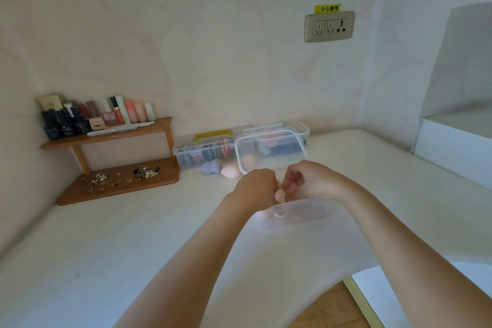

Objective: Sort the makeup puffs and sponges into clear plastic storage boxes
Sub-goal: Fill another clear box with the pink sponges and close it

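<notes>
My left hand (257, 186) and my right hand (306, 181) meet above a small clear plastic box (300, 212) on the white desk. Between them they pinch a small peach puff (280, 195); another peach puff (279, 212) lies inside the box. Behind the hands a clear lid (269, 150) stands tilted, with a peach sponge (249, 162) seen through it. A purple sponge (211, 166) and a peach teardrop sponge (230, 171) lie on the desk to the left. Two larger clear boxes (205, 152) (290, 138) against the wall hold coloured puffs.
A wooden two-tier shelf (111, 136) at the left carries cosmetic bottles above and small jewellery below. A wall socket (329, 26) is above right. A white box (452, 146) stands at the right. The desk edge curves at the lower right over a wooden floor.
</notes>
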Demonstrator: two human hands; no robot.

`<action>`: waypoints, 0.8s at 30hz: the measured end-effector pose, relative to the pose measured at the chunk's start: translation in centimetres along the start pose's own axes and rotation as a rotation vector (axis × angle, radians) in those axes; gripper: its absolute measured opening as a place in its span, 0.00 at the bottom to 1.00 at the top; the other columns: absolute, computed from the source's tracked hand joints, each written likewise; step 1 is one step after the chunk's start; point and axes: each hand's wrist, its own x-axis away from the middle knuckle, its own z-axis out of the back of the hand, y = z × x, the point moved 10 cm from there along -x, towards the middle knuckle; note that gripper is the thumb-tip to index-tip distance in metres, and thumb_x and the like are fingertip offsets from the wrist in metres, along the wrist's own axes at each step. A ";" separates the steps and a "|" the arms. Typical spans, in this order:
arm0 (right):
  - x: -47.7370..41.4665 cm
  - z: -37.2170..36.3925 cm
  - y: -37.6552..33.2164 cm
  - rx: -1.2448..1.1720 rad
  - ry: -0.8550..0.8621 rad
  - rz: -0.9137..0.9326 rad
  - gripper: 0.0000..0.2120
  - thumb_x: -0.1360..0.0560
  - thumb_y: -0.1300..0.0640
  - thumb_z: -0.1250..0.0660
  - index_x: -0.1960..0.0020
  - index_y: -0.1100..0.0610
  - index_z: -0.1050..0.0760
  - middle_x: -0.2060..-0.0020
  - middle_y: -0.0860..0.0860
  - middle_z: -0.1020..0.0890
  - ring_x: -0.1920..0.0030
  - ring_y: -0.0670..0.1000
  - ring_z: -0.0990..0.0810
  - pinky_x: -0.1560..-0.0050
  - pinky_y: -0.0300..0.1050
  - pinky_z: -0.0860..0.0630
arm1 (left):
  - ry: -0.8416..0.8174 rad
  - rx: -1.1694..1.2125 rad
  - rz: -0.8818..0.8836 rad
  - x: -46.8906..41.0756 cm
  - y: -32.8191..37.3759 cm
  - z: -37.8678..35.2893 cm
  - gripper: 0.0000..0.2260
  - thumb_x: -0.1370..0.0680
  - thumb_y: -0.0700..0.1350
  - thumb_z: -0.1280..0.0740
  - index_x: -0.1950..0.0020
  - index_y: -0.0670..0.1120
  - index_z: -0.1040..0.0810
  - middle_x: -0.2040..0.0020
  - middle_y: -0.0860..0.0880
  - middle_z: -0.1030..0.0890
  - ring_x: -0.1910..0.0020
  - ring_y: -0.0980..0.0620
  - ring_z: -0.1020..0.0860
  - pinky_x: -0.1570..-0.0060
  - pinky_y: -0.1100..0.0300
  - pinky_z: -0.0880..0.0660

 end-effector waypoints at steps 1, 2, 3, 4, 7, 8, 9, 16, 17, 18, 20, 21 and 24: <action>0.1 0.0 0.0 -0.008 -0.004 0.003 0.07 0.37 0.51 0.30 0.59 0.47 0.23 0.63 0.43 0.19 0.61 0.46 0.21 0.57 0.40 0.25 | 0.000 -0.023 0.009 -0.1 0.0 0.0 0.08 0.29 0.44 0.30 0.53 0.42 0.18 0.65 0.48 0.24 0.64 0.49 0.26 0.62 0.57 0.29; 0.1 -0.2 -0.1 -0.015 -0.030 0.012 0.07 0.38 0.51 0.29 0.59 0.46 0.22 0.62 0.43 0.18 0.60 0.46 0.20 0.56 0.40 0.24 | 0.006 -0.037 0.019 -0.2 -0.1 0.0 0.08 0.28 0.44 0.31 0.54 0.41 0.19 0.66 0.49 0.26 0.65 0.49 0.27 0.62 0.58 0.29; 0.1 -0.5 -0.1 -0.020 -0.067 0.022 0.08 0.38 0.50 0.29 0.59 0.45 0.22 0.61 0.43 0.17 0.58 0.47 0.18 0.53 0.41 0.23 | 0.015 -0.042 0.031 -0.3 -0.2 0.1 0.07 0.27 0.43 0.32 0.55 0.41 0.20 0.67 0.49 0.27 0.65 0.49 0.28 0.63 0.58 0.30; 0.0 -0.8 -0.1 -0.020 -0.096 0.027 0.08 0.38 0.51 0.30 0.58 0.45 0.21 0.60 0.44 0.16 0.56 0.47 0.17 0.50 0.42 0.22 | 0.025 -0.040 0.037 -0.2 -0.3 0.2 0.05 0.27 0.43 0.33 0.56 0.41 0.21 0.68 0.49 0.28 0.65 0.49 0.28 0.64 0.59 0.31; -0.3 -0.8 0.4 -0.005 -0.092 -0.016 0.07 0.36 0.54 0.31 0.59 0.48 0.18 0.61 0.44 0.15 0.55 0.48 0.17 0.47 0.43 0.23 | 0.012 -0.029 0.004 0.2 0.2 0.3 0.06 0.26 0.41 0.35 0.56 0.40 0.20 0.67 0.46 0.25 0.65 0.48 0.28 0.66 0.61 0.32; -0.5 -0.7 0.6 -0.027 -0.068 -0.044 0.06 0.35 0.55 0.31 0.59 0.51 0.17 0.60 0.46 0.15 0.56 0.49 0.18 0.47 0.44 0.23 | -0.008 -0.022 -0.023 0.4 0.4 0.4 0.07 0.26 0.41 0.35 0.54 0.40 0.19 0.63 0.44 0.22 0.63 0.48 0.27 0.64 0.60 0.30; -0.5 -0.6 0.8 -0.054 -0.046 -0.067 0.06 0.35 0.56 0.31 0.59 0.53 0.17 0.58 0.49 0.14 0.58 0.49 0.19 0.46 0.45 0.23 | -0.030 -0.007 -0.050 0.6 0.5 0.5 0.07 0.25 0.41 0.35 0.52 0.40 0.19 0.58 0.43 0.19 0.60 0.47 0.25 0.60 0.58 0.27; -0.4 0.2 0.4 0.030 0.084 -0.045 0.04 0.37 0.53 0.28 0.62 0.51 0.20 0.68 0.42 0.20 0.65 0.43 0.22 0.59 0.37 0.26 | 0.352 0.384 0.060 1.5 -5.9 7.1 0.13 0.24 0.53 0.34 0.57 0.44 0.22 0.60 0.49 0.20 0.63 0.53 0.25 0.59 0.59 0.28; -0.4 0.4 0.4 0.026 0.094 -0.043 0.05 0.37 0.54 0.27 0.62 0.51 0.20 0.69 0.42 0.21 0.66 0.43 0.23 0.61 0.36 0.28 | 0.448 0.384 0.118 1.6 -7.6 7.9 0.15 0.22 0.52 0.36 0.59 0.41 0.23 0.62 0.45 0.21 0.66 0.51 0.27 0.63 0.58 0.31; -0.4 0.5 0.4 0.018 0.097 -0.040 0.05 0.37 0.54 0.27 0.61 0.51 0.20 0.69 0.42 0.21 0.66 0.43 0.24 0.62 0.36 0.29 | 0.501 0.374 0.171 1.5 -9.2 8.1 0.16 0.21 0.50 0.38 0.60 0.40 0.24 0.63 0.42 0.22 0.67 0.50 0.29 0.64 0.57 0.33; -0.6 0.8 0.3 -0.002 0.093 -0.018 0.06 0.37 0.55 0.26 0.62 0.51 0.20 0.70 0.42 0.23 0.67 0.43 0.25 0.64 0.35 0.30 | 0.464 0.310 0.234 0.6 -11.4 6.9 0.11 0.20 0.46 0.39 0.57 0.41 0.24 0.60 0.42 0.22 0.65 0.50 0.28 0.63 0.57 0.31; -0.6 1.0 0.3 -0.005 0.091 -0.006 0.06 0.37 0.56 0.25 0.61 0.51 0.20 0.71 0.42 0.23 0.68 0.42 0.26 0.66 0.34 0.32 | 0.405 0.251 0.244 -0.1 -12.1 5.8 0.07 0.21 0.44 0.39 0.51 0.42 0.22 0.55 0.44 0.21 0.60 0.50 0.26 0.59 0.57 0.29; -1.1 1.7 0.4 -0.019 0.096 0.007 0.06 0.36 0.57 0.25 0.61 0.52 0.20 0.71 0.42 0.24 0.69 0.41 0.27 0.66 0.34 0.32 | 0.296 0.093 0.254 -2.7 -13.7 3.0 0.13 0.22 0.41 0.36 0.37 0.47 0.26 0.41 0.49 0.23 0.44 0.48 0.24 0.46 0.61 0.29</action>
